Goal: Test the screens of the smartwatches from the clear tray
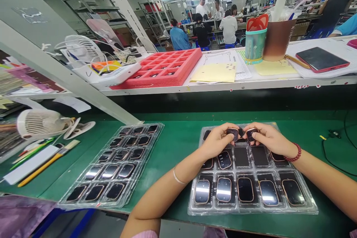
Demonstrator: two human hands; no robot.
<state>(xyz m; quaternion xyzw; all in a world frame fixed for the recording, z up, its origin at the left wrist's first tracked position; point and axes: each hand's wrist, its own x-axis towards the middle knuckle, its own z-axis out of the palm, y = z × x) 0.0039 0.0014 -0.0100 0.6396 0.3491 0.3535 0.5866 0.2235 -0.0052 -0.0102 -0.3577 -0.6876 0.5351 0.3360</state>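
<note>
Bare left hand (219,139) and bare right hand (266,135) raised out front, near each other, fingertips facing across a small gap, not touching. Both in a pinch grip: thumb nearest the body, fingers curled on the far side. Left forearm (164,193) angles up and inward from a bent elbow at the bottom edge; thin pale bangle (176,177) below the wrist. Right forearm (327,178) slants in from the right edge, elbow out of frame; dark red beaded bracelet (297,153) on the wrist.
</note>
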